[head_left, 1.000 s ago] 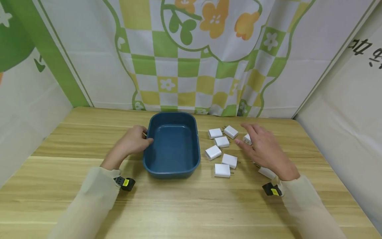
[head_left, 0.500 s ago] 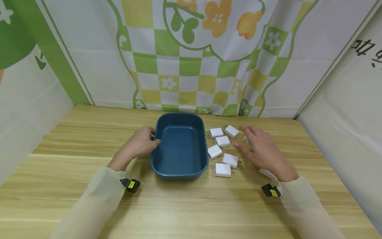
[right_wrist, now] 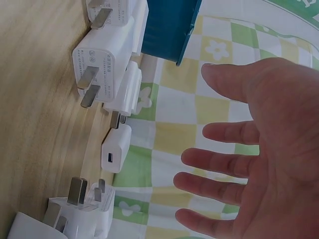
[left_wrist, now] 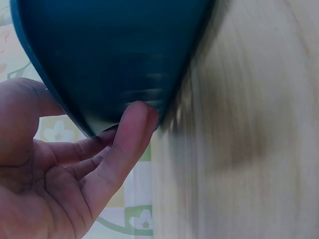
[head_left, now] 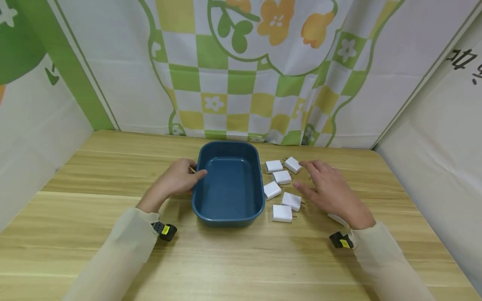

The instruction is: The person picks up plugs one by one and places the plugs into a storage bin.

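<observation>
Blue box (head_left: 228,188) has slid a little toward three o'clock, just beside the white chargers (head_left: 281,177).
Left hand (head_left: 177,179) pinches its rim at nine o'clock, thumb inside; right hand (head_left: 333,192), fingers apart and holding nothing, is beyond most chargers at three o'clock. Looks like the box is being positioned; next probably calls for those right fingers closing round a charger.

You can pass along the near table (head_left: 233,267), but white chargers (head_left: 281,177) lie between your right hand (head_left: 333,193) and the blue bin (head_left: 229,188).
</observation>
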Demonstrator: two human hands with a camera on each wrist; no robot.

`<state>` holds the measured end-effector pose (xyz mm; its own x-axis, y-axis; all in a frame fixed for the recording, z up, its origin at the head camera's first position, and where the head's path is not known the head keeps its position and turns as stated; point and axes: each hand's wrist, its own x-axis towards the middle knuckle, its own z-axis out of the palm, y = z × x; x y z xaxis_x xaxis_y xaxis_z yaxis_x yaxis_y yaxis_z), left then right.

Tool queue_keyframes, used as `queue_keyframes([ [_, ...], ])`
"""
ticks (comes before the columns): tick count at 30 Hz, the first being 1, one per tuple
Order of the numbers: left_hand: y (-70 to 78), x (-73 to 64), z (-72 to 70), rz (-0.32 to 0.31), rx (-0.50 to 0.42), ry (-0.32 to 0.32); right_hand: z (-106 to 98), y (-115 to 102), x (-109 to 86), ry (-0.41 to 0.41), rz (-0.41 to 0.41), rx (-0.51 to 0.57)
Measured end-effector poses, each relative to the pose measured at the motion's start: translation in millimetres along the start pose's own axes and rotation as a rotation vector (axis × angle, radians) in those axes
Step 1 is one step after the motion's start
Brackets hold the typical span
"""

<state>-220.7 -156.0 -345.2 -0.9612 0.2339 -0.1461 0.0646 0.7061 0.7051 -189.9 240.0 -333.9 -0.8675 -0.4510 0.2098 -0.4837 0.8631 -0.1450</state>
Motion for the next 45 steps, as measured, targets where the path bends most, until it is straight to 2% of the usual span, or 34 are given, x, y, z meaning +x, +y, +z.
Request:
queue_keyframes([
  [6,-1.1,-0.6,1.6,0.032,0.027,0.02,1.7,-1.2,0.4,0.0,-0.012,-0.001],
  [12,-1.0,-1.0,6.0,0.091,0.179,0.119,3.3,-2.9,0.5,0.007,-0.026,-0.001],
  [15,-1.1,-0.6,6.9,0.1,0.239,0.146,3.8,-3.4,0.6,0.007,-0.032,-0.003],
  [24,-1.0,0.0,8.6,0.072,0.297,0.153,6.8,-8.5,0.8,-0.027,-0.034,0.028],
  [34,-1.0,1.4,14.2,0.046,0.29,0.161,10.7,-19.9,5.6,-0.065,-0.119,0.067],
  [41,-0.1,2.1,15.5,0.025,0.325,0.178,11.0,-27.7,21.8,-0.067,-0.149,0.085],
  [45,1.2,1.6,16.2,0.01,0.328,0.174,11.1,-35.5,34.9,-0.117,-0.13,0.083],
])
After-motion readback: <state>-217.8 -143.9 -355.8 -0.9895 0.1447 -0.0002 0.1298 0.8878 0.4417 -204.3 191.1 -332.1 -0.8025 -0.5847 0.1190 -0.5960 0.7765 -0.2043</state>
